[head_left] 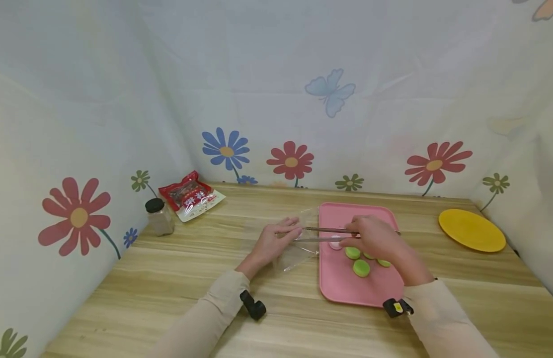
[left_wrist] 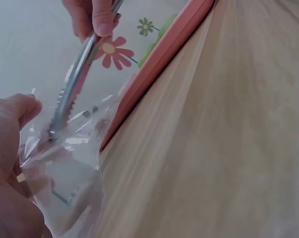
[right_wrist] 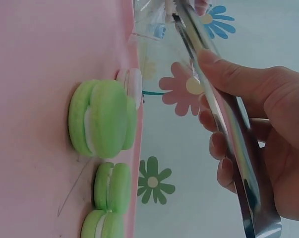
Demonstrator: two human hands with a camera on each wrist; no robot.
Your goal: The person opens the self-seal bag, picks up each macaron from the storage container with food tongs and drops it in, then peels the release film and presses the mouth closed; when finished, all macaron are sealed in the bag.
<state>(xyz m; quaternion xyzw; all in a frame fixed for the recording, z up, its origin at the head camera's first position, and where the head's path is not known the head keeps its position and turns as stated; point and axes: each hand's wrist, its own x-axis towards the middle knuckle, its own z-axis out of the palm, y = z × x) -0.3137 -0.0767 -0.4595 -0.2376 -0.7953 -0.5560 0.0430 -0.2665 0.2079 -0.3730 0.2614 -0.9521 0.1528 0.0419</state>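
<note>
- One pink tray point(head_left: 339, 288) lies on the wood-patterned counter point(head_left: 146, 298), right of centre. It holds five macarons: four green macarons point(head_left: 361, 268) grouped near its middle, and one pink macaron point(head_left: 335, 243) closer to its left edge.
- One clear plastic bag point(left_wrist: 80, 158) is at the tray's left side, crinkled and catching the light. Its contents cannot be made out.
- The left hand point(head_left: 273, 242) grips the bag near its edge, with thumb and fingers at the film.
- The right hand point(head_left: 373, 236), above the tray, grips one pair of metal tongs point(right_wrist: 238, 148), thumb on one side and fingers curled round the other. The tongs point left, with their toothed tips at the bag, beside the left hand. Whether anything sits between the tips, I cannot tell.
- One jar point(head_left: 161, 219) with a black lid stands at the back left, filled with something pale brown.
- One red and cream packet point(head_left: 191, 195) lies just behind the jar, something dark showing through its window.
- One yellow plate point(head_left: 472, 229), round, lies at the far right, well apart from the tray.
- A pale backdrop point(head_left: 258, 74) printed with flowers and butterflies surrounds the counter.
</note>
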